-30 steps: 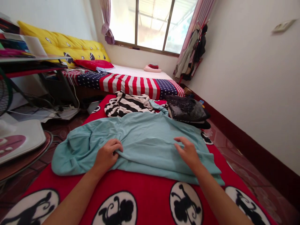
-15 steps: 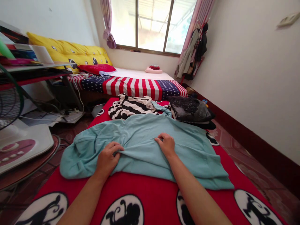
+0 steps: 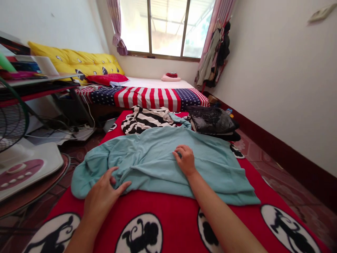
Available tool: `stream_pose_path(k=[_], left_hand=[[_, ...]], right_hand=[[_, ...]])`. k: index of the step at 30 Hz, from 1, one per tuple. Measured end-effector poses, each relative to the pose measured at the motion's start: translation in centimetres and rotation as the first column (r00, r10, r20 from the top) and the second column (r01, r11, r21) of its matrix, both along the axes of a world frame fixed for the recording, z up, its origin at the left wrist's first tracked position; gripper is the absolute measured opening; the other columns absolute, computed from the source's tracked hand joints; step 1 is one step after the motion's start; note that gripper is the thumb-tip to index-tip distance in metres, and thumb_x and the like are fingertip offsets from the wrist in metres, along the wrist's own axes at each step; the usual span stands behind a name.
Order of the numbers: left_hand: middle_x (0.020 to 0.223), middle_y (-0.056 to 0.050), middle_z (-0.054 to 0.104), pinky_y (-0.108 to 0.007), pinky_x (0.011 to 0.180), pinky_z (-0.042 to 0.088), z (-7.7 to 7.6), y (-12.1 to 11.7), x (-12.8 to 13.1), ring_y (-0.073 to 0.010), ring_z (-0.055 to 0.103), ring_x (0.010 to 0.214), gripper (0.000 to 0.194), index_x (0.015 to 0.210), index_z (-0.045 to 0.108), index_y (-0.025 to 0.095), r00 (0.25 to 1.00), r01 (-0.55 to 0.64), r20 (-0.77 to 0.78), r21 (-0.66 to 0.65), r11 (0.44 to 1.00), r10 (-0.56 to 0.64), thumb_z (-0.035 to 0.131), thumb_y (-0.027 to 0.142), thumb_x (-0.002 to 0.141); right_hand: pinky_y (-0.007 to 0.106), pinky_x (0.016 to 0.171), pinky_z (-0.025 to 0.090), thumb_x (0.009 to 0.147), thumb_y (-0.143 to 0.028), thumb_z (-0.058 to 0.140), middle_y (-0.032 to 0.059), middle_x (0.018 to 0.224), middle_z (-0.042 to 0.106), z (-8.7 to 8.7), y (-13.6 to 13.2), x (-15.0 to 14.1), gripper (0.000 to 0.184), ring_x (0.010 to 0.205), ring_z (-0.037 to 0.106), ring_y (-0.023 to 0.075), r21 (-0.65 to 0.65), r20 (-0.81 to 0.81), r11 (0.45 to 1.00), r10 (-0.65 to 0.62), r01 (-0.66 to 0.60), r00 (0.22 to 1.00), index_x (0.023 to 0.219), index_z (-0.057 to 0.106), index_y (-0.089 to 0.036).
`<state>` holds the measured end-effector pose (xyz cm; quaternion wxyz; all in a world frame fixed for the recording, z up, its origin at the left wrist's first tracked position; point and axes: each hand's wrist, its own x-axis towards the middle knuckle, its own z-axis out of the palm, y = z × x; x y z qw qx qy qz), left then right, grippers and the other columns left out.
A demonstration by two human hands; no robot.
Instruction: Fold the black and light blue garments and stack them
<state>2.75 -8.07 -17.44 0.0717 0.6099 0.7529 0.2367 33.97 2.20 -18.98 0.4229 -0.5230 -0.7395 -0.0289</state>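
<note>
A light blue-green long garment, like a hooded sweatshirt (image 3: 158, 151), lies spread sideways across a red blanket (image 3: 147, 203) with black-and-white monkey prints. My left hand (image 3: 106, 189) is at its near left edge, thumb and fingers apart, with no cloth between them. Over the middle of the garment, my right hand (image 3: 185, 158) has its fingers curled down with the tips at the fabric; a small dark gap shows between thumb and forefinger. Whether it pinches any cloth is hard to see.
Behind the garment lie a black-and-white striped cloth (image 3: 150, 119) and a stack of dark folded clothes (image 3: 212, 121). A white fan base (image 3: 28, 165) stands on a round stool at left. Farther back is a bed with a flag-patterned cover (image 3: 147, 98). A wall runs along the right.
My left hand has let go of the cloth fold, opened and moved left and toward me. The right hand stays at nearly the same spot on the garment.
</note>
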Motion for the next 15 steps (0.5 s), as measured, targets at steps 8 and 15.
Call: stream_pose_path(k=[8, 15], left_hand=[[0.075, 0.001, 0.065, -0.029, 0.067, 0.051, -1.8, -1.6, -0.8, -0.0188, 0.065, 0.067, 0.045, 0.112, 0.058, 0.023, 0.915, 0.139, 0.366, 0.112, 0.984, -0.171, 0.060, 0.044, 0.073], [0.067, 0.000, 0.063, -0.029, 0.060, 0.048, -0.6, 0.2, -4.7, -0.0198, 0.061, 0.063, 0.020, 0.082, 0.065, 0.023, 0.971, 0.139, 0.189, 0.052, 0.989, -0.146, 0.057, 0.036, 0.069]], right_hand=[[0.032, 0.086, 0.041, 0.091, -0.030, 0.055, 0.0061, 0.094, 0.065, -0.1, 0.2, 0.0, 0.017, 0.092, 0.055, 0.0209, -0.135, -0.009, 0.990, 0.032, -0.033, 0.999, 0.082, 0.065, -0.021], [0.032, 0.087, 0.041, 0.087, -0.030, 0.060, 0.0056, 0.090, 0.063, 0.0, 0.1, 0.1, 0.013, 0.091, 0.054, 0.0210, -0.166, 0.031, 0.984, 0.071, -0.065, 0.997, 0.079, 0.063, -0.020]])
